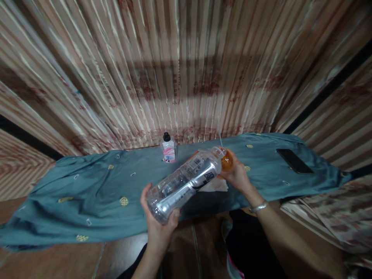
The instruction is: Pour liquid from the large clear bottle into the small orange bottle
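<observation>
My right hand (236, 176) covers most of the orange thing (227, 161), possibly a cup. The clear bottle (186, 182) hides its mouth. I can't read the small bottle (169, 149)'s label.

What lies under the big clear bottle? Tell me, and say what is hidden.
Under the tilted clear bottle lie the blue cloth and a white tissue, partly covered. The left hand grips its base; the right hand holds an orange container at its mouth.
</observation>
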A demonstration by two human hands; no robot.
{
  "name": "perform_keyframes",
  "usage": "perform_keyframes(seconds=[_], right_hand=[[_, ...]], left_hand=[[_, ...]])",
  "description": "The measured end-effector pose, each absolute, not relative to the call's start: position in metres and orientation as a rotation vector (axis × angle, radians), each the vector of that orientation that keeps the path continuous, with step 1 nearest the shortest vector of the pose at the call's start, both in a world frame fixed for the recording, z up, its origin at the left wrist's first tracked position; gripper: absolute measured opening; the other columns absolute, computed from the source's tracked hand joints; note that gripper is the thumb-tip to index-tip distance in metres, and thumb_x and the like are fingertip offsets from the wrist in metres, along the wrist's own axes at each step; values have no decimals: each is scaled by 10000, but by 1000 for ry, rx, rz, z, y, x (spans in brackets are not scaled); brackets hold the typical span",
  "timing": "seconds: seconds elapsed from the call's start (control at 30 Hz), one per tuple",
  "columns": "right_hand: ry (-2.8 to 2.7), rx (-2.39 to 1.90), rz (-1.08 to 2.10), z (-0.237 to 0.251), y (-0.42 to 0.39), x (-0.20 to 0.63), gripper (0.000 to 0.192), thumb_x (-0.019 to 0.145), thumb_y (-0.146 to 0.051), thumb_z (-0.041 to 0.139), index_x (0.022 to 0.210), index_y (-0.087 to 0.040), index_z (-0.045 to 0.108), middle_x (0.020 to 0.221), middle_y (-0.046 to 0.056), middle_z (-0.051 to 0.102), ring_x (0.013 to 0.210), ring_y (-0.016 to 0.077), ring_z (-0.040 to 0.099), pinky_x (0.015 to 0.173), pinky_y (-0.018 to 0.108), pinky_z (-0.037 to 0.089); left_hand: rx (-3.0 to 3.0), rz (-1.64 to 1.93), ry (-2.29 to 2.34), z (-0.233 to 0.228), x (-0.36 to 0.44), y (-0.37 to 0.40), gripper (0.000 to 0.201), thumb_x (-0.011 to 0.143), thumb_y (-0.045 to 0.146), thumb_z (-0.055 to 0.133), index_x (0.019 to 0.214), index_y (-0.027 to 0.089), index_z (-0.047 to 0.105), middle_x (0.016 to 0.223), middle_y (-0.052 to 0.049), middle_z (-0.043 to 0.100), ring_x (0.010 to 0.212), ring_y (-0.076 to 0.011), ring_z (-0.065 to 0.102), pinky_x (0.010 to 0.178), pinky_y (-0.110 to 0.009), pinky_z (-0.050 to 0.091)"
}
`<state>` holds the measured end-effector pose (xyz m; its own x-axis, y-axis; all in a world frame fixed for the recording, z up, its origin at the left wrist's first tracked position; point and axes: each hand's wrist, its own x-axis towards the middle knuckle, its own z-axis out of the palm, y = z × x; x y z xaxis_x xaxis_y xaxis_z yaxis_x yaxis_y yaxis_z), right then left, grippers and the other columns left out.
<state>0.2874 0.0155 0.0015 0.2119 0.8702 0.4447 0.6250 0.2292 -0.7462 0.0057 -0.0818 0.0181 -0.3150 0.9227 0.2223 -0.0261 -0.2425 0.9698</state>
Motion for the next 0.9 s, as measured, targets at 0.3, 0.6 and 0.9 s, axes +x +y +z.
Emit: perform_keyframes(seconds=[0.3,0.6,0.9], right_hand=[[-1472,-1502,271,-1,16,292,901,648,-437,858,1448,-189,527,1310,171,758,1189,379,749,1045,550,605],[-1457,-1513,284,-2,15,293,921,651,-460,871,1457,-188,520,1298,174,764,1167,377,761,1029,550,617],[-1465,-1511,293,1,12,292,887,658,-422,865,1446,-205,521,1293,163,762,1248,384,721,1116,568,557]], left_hand=[[1176,1666,1246,17,12,-81,973,729,576,876,1492,240,374,1247,-121,599,1062,-293,703,888,-438,607],[1234,1625,1241,15,8,-80,977,744,559,869,1496,227,341,1242,-127,584,1078,-301,702,868,-426,609],[1185,1675,1255,17,13,-82,997,722,595,875,1502,238,367,1207,-114,606,1065,-307,702,873,-440,594]])
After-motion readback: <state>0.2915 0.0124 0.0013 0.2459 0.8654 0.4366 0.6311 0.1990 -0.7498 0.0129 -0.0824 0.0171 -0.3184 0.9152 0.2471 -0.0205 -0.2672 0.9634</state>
